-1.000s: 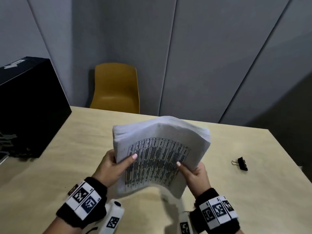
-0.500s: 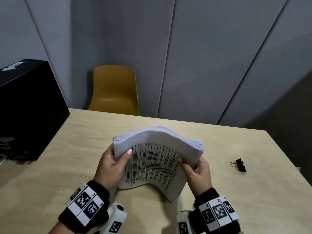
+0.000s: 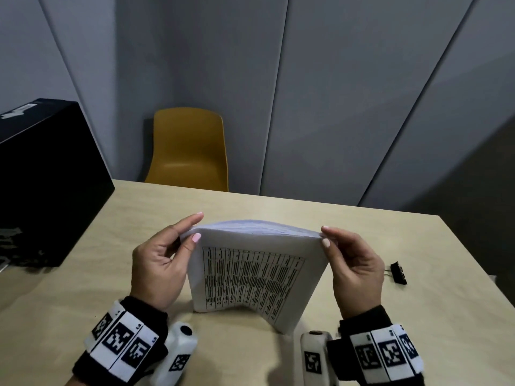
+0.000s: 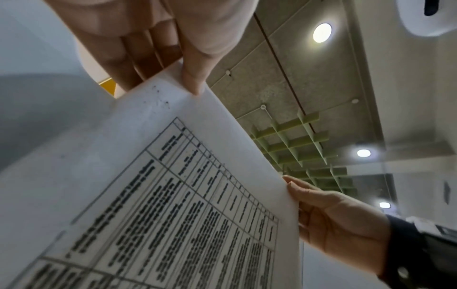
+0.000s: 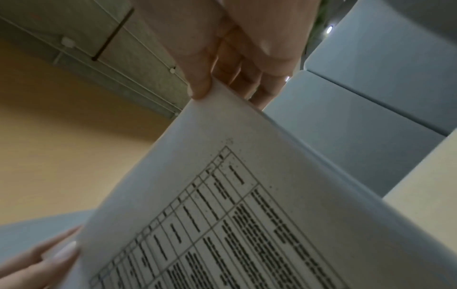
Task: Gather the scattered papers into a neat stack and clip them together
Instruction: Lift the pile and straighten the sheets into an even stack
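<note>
I hold the paper stack (image 3: 252, 277) upright on the desk (image 3: 362, 235), left hand (image 3: 158, 263) and right hand (image 3: 355, 264) pinching its top corners, likely squaring edges; the binder clip (image 3: 398, 273) waits just beyond my right fingers (image 3: 326, 242).

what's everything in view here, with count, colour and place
paper stack: one, white with a black printed table, stood on its lower edge on the table, bowed
binder clip: one, black, on the table right of the stack
table: one, light wood
chair: one, yellow, behind the table
box: one, black, far left on the table
wall panels: grey, behind
left hand: grip pinches the stack's top left corner
right hand: grip pinches the top right corner
</note>
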